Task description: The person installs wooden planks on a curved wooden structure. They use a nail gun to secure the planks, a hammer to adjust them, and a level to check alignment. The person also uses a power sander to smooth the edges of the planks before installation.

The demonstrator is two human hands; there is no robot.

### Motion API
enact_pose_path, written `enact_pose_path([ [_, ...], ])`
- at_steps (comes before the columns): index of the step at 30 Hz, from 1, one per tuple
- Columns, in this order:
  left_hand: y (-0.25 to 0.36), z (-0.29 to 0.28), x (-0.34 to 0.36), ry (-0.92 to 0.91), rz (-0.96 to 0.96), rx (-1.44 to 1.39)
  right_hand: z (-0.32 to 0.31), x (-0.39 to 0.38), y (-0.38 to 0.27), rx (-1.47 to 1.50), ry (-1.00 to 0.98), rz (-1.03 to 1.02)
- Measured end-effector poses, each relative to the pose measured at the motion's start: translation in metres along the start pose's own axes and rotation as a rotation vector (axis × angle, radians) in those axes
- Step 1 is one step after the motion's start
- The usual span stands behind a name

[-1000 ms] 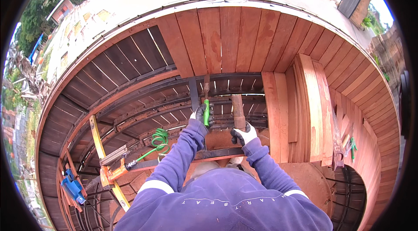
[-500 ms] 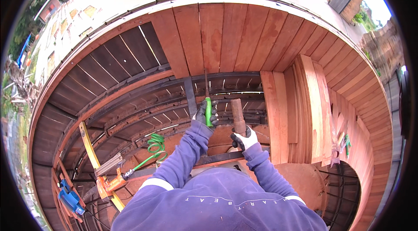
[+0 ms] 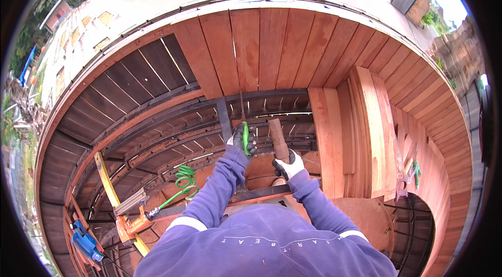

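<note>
My gloved left hand [image 3: 243,140] is closed round the green handle of a tool [image 3: 245,138] with a long, thin metal shaft. Its shaft points away from me and meets the lower ends of the reddish wooden planks [image 3: 246,52], by a narrow gap; whether it is a chisel or a screwdriver I cannot tell. In my gloved right hand [image 3: 288,163] is a thick, round wooden mallet [image 3: 278,136], tilted up and slightly left. The mallet's upper end stands to the right of the green handle, apart from it.
Dark curved ribs [image 3: 188,102] run below the planks. Stacked loose boards [image 3: 366,136] stand at my right. To the left are a yellow level [image 3: 107,177], an orange air tool [image 3: 137,223] with a coiled green hose [image 3: 185,177], and a blue tool [image 3: 86,240].
In the picture, both hands and their tools have shifted slightly left and the planks too, as the view turns a little. The mallet tilts more to the left.
</note>
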State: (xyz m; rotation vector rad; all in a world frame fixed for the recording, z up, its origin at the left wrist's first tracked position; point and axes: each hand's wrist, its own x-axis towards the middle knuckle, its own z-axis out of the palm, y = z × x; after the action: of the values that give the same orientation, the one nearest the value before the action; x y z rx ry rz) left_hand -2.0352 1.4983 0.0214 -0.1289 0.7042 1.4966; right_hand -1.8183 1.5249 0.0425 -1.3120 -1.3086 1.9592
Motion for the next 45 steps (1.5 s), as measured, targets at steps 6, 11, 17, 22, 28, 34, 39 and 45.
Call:
enact_pose_path([
  [6,0.008,0.016,-0.009,0.115,-0.017,0.057,0.02,0.005,-0.094,-0.451,0.131,-0.687],
  [11,0.011,-0.007,0.008,0.138,0.016,0.124,0.003,-0.015,-0.095,-0.933,-0.102,-0.884],
  [17,0.025,0.015,-0.009,-0.022,-0.062,0.161,-0.005,-0.006,-0.059,-0.934,-0.377,-1.091],
  [22,0.033,0.015,-0.009,-0.019,-0.086,0.199,0.0,0.005,-0.045,-1.109,-0.234,-1.06],
  [28,0.038,0.022,-0.009,-0.079,-0.077,0.176,0.012,0.017,-0.056,-1.255,-0.133,-0.843],
  [34,0.036,0.027,-0.007,-0.044,-0.069,0.176,0.015,0.0,-0.062,-1.078,-0.196,-0.976],
  [39,0.038,0.027,-0.002,0.001,-0.086,0.167,0.022,-0.04,-0.08,-0.822,-0.242,-1.203],
  [45,0.042,0.04,-0.014,0.057,-0.063,0.24,0.032,-0.03,-0.066,-1.104,-0.121,-0.717],
])
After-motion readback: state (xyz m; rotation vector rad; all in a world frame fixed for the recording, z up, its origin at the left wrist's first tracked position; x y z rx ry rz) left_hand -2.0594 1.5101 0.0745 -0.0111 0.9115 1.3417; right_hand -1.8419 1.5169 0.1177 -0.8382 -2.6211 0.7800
